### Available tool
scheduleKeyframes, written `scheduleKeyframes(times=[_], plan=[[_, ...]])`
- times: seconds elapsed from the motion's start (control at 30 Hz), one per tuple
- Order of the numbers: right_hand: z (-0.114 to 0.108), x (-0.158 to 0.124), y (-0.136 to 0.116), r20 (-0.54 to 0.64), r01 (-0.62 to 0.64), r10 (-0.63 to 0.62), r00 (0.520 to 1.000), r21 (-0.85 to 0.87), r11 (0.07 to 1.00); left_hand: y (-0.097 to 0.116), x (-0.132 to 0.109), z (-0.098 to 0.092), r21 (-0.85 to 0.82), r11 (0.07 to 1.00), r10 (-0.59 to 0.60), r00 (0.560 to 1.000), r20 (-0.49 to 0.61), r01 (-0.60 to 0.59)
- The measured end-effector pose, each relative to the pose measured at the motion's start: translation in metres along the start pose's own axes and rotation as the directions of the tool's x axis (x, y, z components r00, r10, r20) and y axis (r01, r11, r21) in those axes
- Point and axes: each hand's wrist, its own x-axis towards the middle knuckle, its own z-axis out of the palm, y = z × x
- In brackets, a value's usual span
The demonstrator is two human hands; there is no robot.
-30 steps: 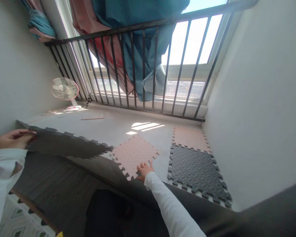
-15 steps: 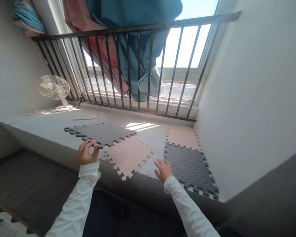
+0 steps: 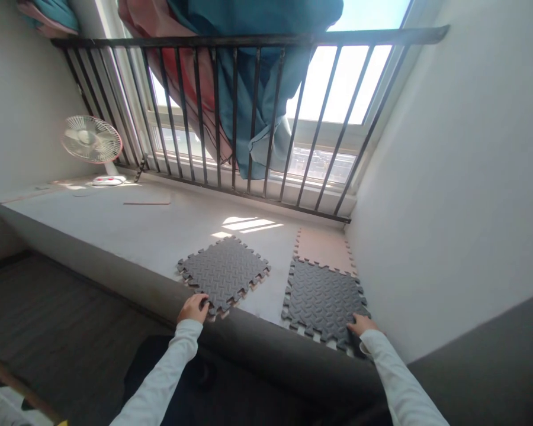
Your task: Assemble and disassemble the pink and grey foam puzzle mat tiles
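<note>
My left hand (image 3: 193, 308) is closed on the near corner of a dark grey interlocking foam mat tile (image 3: 224, 269). That tile lies over a pink foam tile, and only slivers of the pink show along its lower edges. Over to the right, my right hand (image 3: 363, 325) is closed on the near right corner of a second dark grey foam tile (image 3: 324, 296); its fingertips are partly hidden. Behind this second tile, a flat pink foam tile (image 3: 323, 247) adjoins it along their toothed edges.
The tiles are on a pale window ledge (image 3: 115, 228) with a front edge dropping to a dark floor (image 3: 71, 313). A black railing (image 3: 249, 41) runs before the window and hanging curtains (image 3: 249, 89). A fan (image 3: 93, 142) and a thin strip (image 3: 146, 203) stand left; a wall (image 3: 448, 177) rises right.
My left hand has brought the grey tile right and nearer, from beside the pink tile to on top of it. My right hand has moved right, from open above the ledge to the other grey tile's corner.
</note>
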Motion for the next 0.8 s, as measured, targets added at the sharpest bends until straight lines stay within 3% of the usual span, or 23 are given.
scheduleKeyframes(times=[0.17,0.33,0.43,0.57,0.7,0.8], plan=[[0.004,0.000,-0.007,0.047,-0.003,0.009,0.999,-0.121,0.993,-0.006,-0.009,-0.005,-0.067,0.998,0.020,1.000,0.010,-0.019],[-0.006,-0.010,-0.026,0.058,0.122,-0.112,0.992,-0.219,0.968,-0.009,-0.019,-0.005,-0.085,0.996,0.003,1.000,0.002,-0.003],[-0.009,-0.011,-0.033,0.079,0.133,-0.118,0.990,-0.224,0.965,-0.008,-0.018,-0.004,-0.065,0.998,-0.017,1.000,0.016,0.018],[-0.009,-0.010,-0.038,0.099,0.103,-0.082,0.992,-0.226,0.969,-0.006,-0.012,-0.002,-0.007,0.998,-0.061,0.991,0.120,0.062],[-0.007,-0.011,-0.042,0.079,0.074,-0.057,0.995,-0.229,0.971,-0.002,-0.004,-0.004,0.098,0.984,-0.171,0.949,0.265,0.150],[-0.006,-0.012,-0.046,0.063,0.046,-0.032,0.998,-0.230,0.972,0.002,0.002,-0.010,0.182,0.969,-0.219,0.924,0.314,0.168]])
